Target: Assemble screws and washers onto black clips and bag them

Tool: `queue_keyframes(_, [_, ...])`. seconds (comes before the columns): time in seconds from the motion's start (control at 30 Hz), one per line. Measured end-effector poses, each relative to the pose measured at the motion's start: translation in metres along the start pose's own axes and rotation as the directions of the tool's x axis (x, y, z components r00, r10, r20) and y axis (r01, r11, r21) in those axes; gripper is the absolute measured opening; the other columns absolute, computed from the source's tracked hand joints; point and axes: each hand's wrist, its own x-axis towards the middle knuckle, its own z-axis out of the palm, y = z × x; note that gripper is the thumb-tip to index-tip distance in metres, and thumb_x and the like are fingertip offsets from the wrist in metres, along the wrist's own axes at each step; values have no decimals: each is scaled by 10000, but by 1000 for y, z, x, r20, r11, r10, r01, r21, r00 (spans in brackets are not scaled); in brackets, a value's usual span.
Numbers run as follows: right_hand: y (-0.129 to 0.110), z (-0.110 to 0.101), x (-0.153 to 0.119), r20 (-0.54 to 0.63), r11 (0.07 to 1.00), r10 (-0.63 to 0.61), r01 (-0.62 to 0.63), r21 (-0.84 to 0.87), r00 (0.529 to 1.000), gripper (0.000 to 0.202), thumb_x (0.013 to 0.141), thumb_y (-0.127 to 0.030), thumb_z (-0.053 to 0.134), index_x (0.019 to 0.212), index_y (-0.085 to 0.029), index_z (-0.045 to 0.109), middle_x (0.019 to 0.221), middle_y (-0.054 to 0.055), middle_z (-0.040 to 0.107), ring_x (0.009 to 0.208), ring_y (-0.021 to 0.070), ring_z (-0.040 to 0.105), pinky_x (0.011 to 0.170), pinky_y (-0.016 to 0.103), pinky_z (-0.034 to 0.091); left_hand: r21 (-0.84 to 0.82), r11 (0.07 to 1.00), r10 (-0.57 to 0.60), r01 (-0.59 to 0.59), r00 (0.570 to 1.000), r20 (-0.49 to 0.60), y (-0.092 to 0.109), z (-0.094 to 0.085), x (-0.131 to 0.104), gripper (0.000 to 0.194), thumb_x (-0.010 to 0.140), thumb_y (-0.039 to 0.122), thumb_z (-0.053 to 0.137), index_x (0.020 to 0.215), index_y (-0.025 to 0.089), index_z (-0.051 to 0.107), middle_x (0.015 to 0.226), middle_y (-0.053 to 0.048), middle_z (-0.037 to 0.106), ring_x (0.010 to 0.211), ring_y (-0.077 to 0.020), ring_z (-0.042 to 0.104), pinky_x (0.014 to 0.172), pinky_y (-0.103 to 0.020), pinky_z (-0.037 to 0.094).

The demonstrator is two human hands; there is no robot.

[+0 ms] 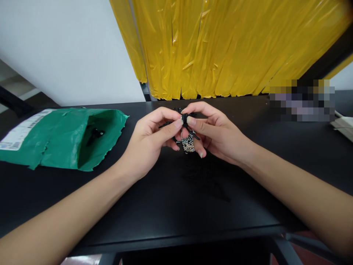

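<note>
My left hand [153, 136] and my right hand [216, 129] meet above the middle of the dark table. Thumbs and forefingers of both pinch a small black part [184, 118], with a thin black tail pointing down to the right. Its exact kind I cannot make out. Behind and below the fingers lies a cluster of small metal pieces [189, 144], several with pale gold, ring-like ends. The curled fingers partly hide this cluster, and further dark bits show around it.
A torn green mailing bag [63, 138] with a white label lies at the left, its mouth facing right, a black object [96, 135] inside. Yellow plastic sheeting [193, 48] hangs behind the black table [165, 206]. A pixelated patch covers something at the right.
</note>
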Motion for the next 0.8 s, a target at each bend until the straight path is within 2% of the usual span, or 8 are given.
queue_keyframes(0.13, [0,0,0,2,1000,6,-6,-25,1000,257,976,-352,737,1166,-228,615,841,-44,764,472,59,667,431,144,471,-28,999,-16,16,1000,-12,0,0,1,98,896,113,717,897,211,727,749,7,718,699,-117,663,557,-177,565])
queue_keyframes(0.23, [-1,1,0,-13,999,5,-6,-47,1000,265,974,-354,741,1165,-229,606,824,-49,755,479,63,674,431,143,459,10,1000,-7,7,1000,-16,-1,-1,3,63,937,214,715,886,201,749,742,-9,701,703,-122,658,554,-185,560])
queue_keyframes(0.37, [-4,3,-1,-61,996,38,-43,-77,997,339,951,-349,770,1196,-241,563,773,-57,759,493,95,708,445,149,485,126,988,91,-88,996,-14,-2,-2,4,102,936,319,767,923,220,788,736,3,668,663,-102,610,557,-179,553])
queue_keyframes(0.47, [-6,5,-3,-78,994,79,-85,-74,994,378,927,-361,795,1191,-237,554,769,-40,777,534,120,739,451,150,500,83,996,36,-41,998,55,-2,-2,3,141,936,358,771,942,221,798,735,6,645,651,-90,597,562,-164,543])
queue_keyframes(0.57, [-10,8,-2,-131,986,80,-98,-134,988,376,880,-395,832,1097,-219,581,701,-44,746,493,111,704,414,147,464,27,999,-27,24,993,112,1,0,2,184,949,392,751,939,212,785,784,-11,665,710,-101,623,584,-158,545])
queue_keyframes(0.63, [-16,11,0,-206,970,26,-75,-231,978,381,836,-401,867,1021,-204,598,610,-61,689,433,88,635,388,145,432,18,1000,-12,10,996,85,2,1,2,183,944,390,756,922,209,769,821,-16,679,746,-110,631,600,-165,555])
queue_keyframes(0.7, [-27,12,0,-289,936,-79,-29,-350,954,354,822,-378,880,971,-198,614,542,-83,624,394,60,546,374,143,405,21,1000,9,-9,1000,27,2,2,3,166,936,368,765,912,205,749,873,-17,704,750,-110,631,605,-173,561])
queue_keyframes(0.8, [-47,12,-21,-359,852,-250,28,-522,899,194,908,-321,801,945,-218,641,551,-89,577,403,50,479,365,150,364,18,1000,-5,6,999,-42,1,2,4,139,931,320,767,901,195,716,919,-22,743,719,-98,626,583,-169,548])
